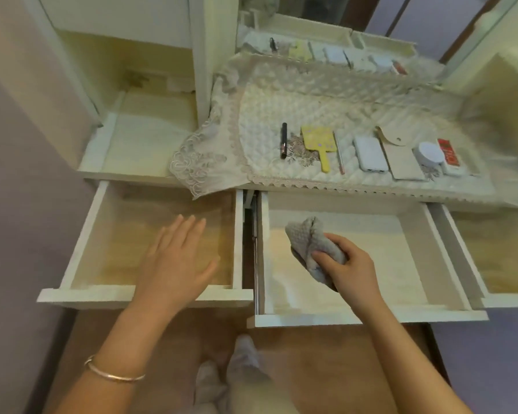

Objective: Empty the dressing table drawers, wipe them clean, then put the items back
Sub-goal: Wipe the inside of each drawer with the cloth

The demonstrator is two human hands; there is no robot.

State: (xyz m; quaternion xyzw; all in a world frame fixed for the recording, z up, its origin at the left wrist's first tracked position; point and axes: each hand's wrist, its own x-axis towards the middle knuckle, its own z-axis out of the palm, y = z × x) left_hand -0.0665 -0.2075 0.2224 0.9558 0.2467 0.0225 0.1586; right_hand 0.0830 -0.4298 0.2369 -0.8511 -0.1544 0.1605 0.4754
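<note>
- Mid-wipe, by the look of it: grey cloth (pixel 308 237) bunched in the right hand (pixel 352 268), grip clamped round it, low inside the middle drawer (pixel 413 264), centre right of the frame.
- Left hand (pixel 177 258) over the left drawer (pixel 83 243) at centre left, grip apart, fingers straight, holding nothing; touching the drawer bottom or just above it, impossible to say.
- All three drawers pulled out with bare bottoms showing, including the right drawer (pixel 509 252) at the right edge: emptying apparently done.
- No telling which drawers are already wiped.
- Up on the worktop (pixel 371 196), upper right, laid in a row on a lace cover (pixel 281 94): pen (pixel 283 141), yellow hand mirror (pixel 319 143), white power bank (pixel 370 155), round white jar (pixel 430 153), red and white box (pixel 449 156).
- Probably left to do: finishing the wiping, then putting that row back into the drawers.
</note>
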